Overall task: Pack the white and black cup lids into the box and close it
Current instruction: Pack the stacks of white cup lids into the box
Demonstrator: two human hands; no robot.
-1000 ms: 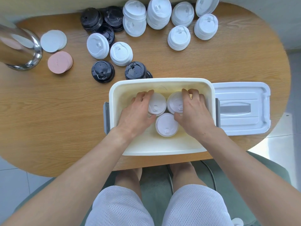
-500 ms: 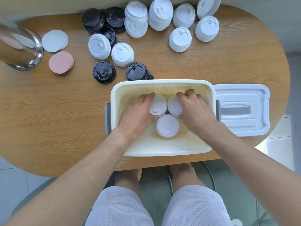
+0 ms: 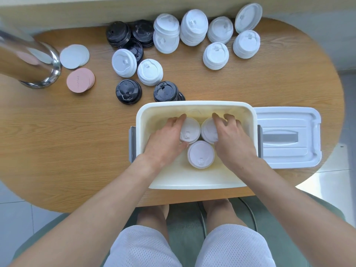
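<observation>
A cream box stands at the table's near edge with three stacks of white lids inside. My left hand grips the back left stack, fingers curled round its far side and thumb at its near side. My right hand grips the back right stack the same way. A third white stack sits in front, between my hands. The box's white cover lies flat to the right. More white lids and black lids lie on the table behind.
A shiny metal vessel stands at the far left. Beside it lie a pile of white discs and a pile of pink discs. Two black lids sit right behind the box's back wall.
Both hands stay in the box on the two back stacks. The fingers have curled further round the stacks' far sides, and the stacks sit closer together.
</observation>
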